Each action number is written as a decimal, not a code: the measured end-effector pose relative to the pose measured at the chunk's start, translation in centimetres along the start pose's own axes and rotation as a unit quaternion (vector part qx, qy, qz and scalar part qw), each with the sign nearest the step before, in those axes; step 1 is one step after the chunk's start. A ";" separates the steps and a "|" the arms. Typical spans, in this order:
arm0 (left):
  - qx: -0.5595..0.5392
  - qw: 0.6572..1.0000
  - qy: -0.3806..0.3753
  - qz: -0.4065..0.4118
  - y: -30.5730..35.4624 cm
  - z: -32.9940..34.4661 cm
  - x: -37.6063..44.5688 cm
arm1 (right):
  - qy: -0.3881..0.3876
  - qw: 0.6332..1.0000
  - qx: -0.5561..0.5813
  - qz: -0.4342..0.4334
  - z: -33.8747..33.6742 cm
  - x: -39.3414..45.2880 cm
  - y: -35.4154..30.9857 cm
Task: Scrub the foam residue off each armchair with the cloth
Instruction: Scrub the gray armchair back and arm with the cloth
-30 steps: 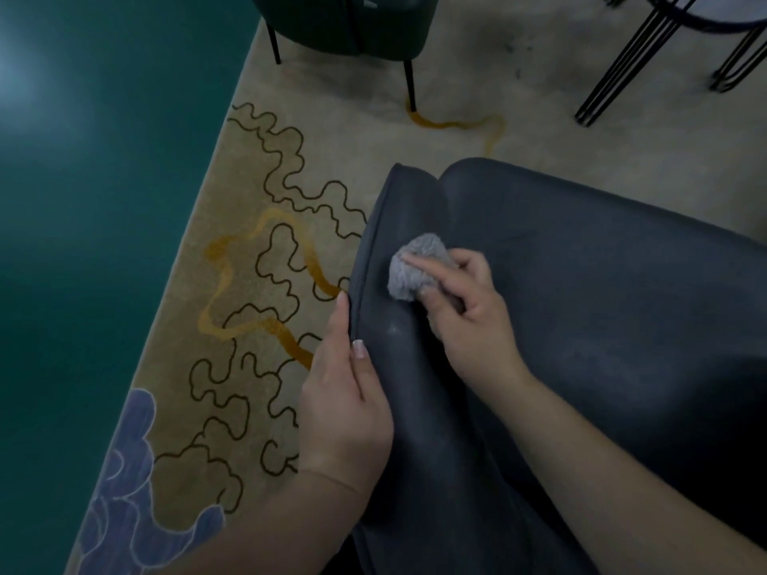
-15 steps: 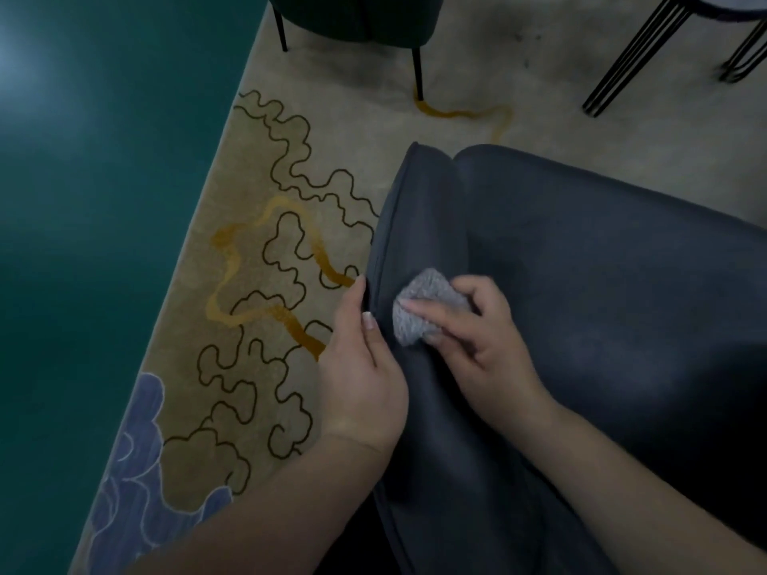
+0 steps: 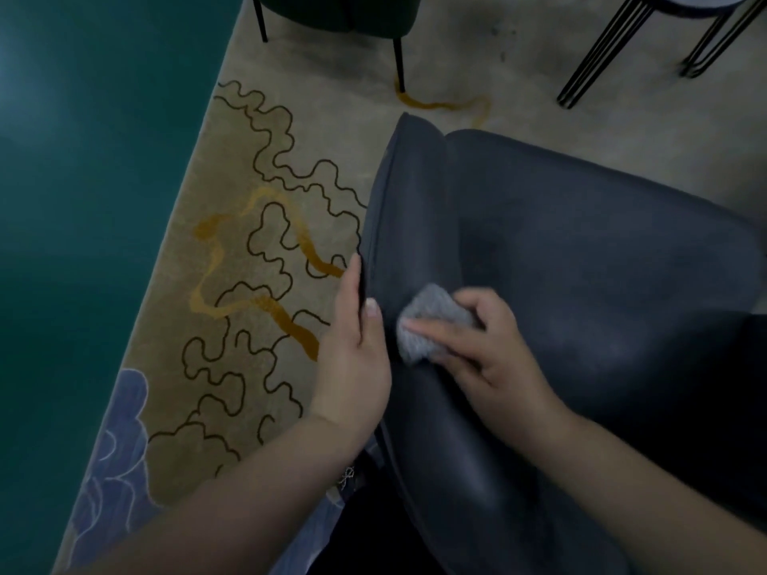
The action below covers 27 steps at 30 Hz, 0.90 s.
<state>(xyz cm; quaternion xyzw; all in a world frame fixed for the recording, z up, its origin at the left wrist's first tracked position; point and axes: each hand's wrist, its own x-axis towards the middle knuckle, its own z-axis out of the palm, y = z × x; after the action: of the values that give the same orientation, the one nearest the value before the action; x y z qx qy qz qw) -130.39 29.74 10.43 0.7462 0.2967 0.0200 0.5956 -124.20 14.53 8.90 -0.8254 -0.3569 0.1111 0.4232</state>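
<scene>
Both hands have slid down the armrest since a second ago, toward the person. Now the right hand (image 3: 481, 354) presses the bunched grey cloth (image 3: 427, 321) against the dark armchair (image 3: 581, 284), fingers curled round it, while the left hand (image 3: 352, 350) grips the armrest edge, thumb on top. No foam shows here, so this strip looks nearly scrubbed; the green chair (image 3: 344, 14) waits beyond on the rug (image 3: 257, 201).

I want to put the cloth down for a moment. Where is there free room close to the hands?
Free: the wide seat of the dark armchair right of the right hand, and the patterned rug left of the left hand. Crowded: the armchair's edge, where both hands and the grey cloth meet.
</scene>
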 end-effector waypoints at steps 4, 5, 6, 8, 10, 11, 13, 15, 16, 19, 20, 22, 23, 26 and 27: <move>0.024 0.997 -0.072 0.028 -1.4 -0.7 -4.6 | 0.033 0.998 0.006 0.051 0.0 1.2 -0.1; 0.031 0.996 -0.082 0.025 -1.5 -0.8 -5.4 | 0.052 0.996 -0.008 0.068 0.2 3.4 0.1; 0.038 0.995 -0.094 0.024 -1.6 -0.9 -5.9 | 0.072 0.993 -0.016 0.093 0.4 5.8 0.2; 0.041 0.992 -0.123 0.012 -1.8 -1.4 -6.3 | 0.087 0.988 -0.016 0.123 0.7 9.5 0.0; 0.020 0.986 -0.164 -0.024 -1.9 -2.2 -6.2 | 0.066 0.993 -0.032 0.092 0.7 9.4 -0.6; 0.003 0.982 -0.186 -0.043 -1.8 -2.6 -6.1 | 0.044 0.996 -0.046 0.061 0.6 7.9 -1.0; -0.021 0.974 -0.213 -0.070 -1.7 -3.3 -5.8 | -0.007 0.998 -0.054 0.011 0.3 3.3 -1.9; -0.039 0.968 -0.230 -0.088 -1.4 -3.8 -5.7 | -0.042 0.998 -0.040 -0.001 -0.3 -1.8 -2.6; -0.050 0.966 -0.238 -0.094 -1.2 -3.9 -5.7 | -0.050 0.998 -0.032 0.002 -0.7 -4.0 -2.8; -0.060 0.961 -0.240 -0.125 -0.8 -4.1 -6.0 | -0.068 0.997 -0.013 0.015 -2.0 -8.6 -3.0; -0.047 0.961 -0.237 -0.134 -0.7 -4.2 -6.0 | -0.069 0.997 -0.009 0.023 -2.4 -9.3 -3.0; 0.001 0.961 -0.236 -0.146 -0.5 -4.5 -5.9 | -0.058 0.997 -0.007 0.053 -2.6 -9.8 -2.9; 0.041 0.959 -0.241 -0.141 -0.1 -4.7 -5.9 | -0.043 0.996 -0.013 0.074 -2.4 -9.7 -2.9; 0.207 0.944 -0.241 -0.087 1.7 -5.8 -5.6 | 0.057 0.984 -0.027 0.166 -1.8 -8.0 -2.7; 0.261 0.934 -0.235 -0.061 2.0 -6.4 -5.3 | 0.093 0.973 -0.011 0.211 -1.9 -7.1 -2.8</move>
<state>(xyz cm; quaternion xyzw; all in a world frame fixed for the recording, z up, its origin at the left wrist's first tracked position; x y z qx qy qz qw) -136.37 32.68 15.87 0.8394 0.1875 -0.2703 0.4327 -129.78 9.54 11.39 -0.8931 -0.1354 0.1166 0.4127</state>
